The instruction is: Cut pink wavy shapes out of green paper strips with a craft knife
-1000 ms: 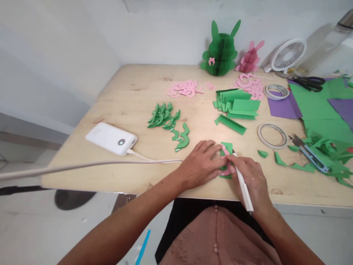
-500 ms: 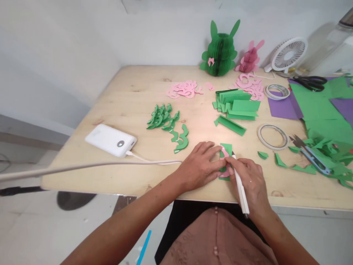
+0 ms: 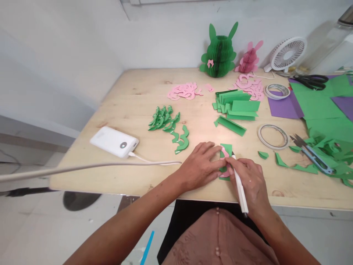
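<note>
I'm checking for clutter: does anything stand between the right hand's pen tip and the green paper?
Nothing visible does: the right hand holds the white pen with its tip beside the green paper. The left hand and pink cutout cover parts of that paper.

No word, brand or number can be read clearly anywhere on the bench (image 3: 132,180). The white power bank (image 3: 109,141) carries a dark oval display (image 3: 123,145) near its cable end, with a small pale lit mark inside that is too small to make out as a figure or a symbol. Faint grey marks that look like print run round the inner cores of the upper tape roll (image 3: 283,89) and the lower tape roll (image 3: 281,132), too blurred to read.
</note>
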{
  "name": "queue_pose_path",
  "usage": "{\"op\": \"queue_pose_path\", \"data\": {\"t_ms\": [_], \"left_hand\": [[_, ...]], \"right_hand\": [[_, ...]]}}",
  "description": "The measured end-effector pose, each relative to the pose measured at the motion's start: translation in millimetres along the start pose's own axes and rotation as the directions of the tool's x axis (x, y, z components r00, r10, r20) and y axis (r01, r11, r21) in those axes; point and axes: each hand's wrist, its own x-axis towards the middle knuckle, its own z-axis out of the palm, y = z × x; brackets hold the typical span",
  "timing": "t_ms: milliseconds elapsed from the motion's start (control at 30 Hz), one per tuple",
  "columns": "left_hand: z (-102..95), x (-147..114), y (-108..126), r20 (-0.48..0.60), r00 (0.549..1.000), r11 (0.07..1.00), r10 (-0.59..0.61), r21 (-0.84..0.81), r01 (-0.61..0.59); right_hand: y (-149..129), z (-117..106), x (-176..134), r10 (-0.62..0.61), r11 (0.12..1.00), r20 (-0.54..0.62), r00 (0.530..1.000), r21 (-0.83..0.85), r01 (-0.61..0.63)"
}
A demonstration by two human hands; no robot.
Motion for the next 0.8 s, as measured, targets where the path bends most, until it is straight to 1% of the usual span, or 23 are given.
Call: {"op": "queue_pose_path", "data": {"t_ms": [267,600,800], "left_hand": [[-8.2,3.5,-0.2,0.076,0.997,1.0,0.005,-0.01,-0.005],[-5.4,0.9,-3.6,0.057,0.998,1.0,0.027,-0.005,-0.027],[-7.4,1.1,-3.0,0.074,0.997,1.0,0.018,-0.002,-0.018]], "right_hand": [[-3.3,-1.7,1.0,0.019,1.0,0.014,1.0,-0.013,-0.019],[-2.2,-3.2,1.2,-0.026,1.0,0.007,1.0,-0.011,0.026],[-2.6,-2.7,2.0,-0.032,0.999,0.004,0.999,-0.035,0.032]]}}
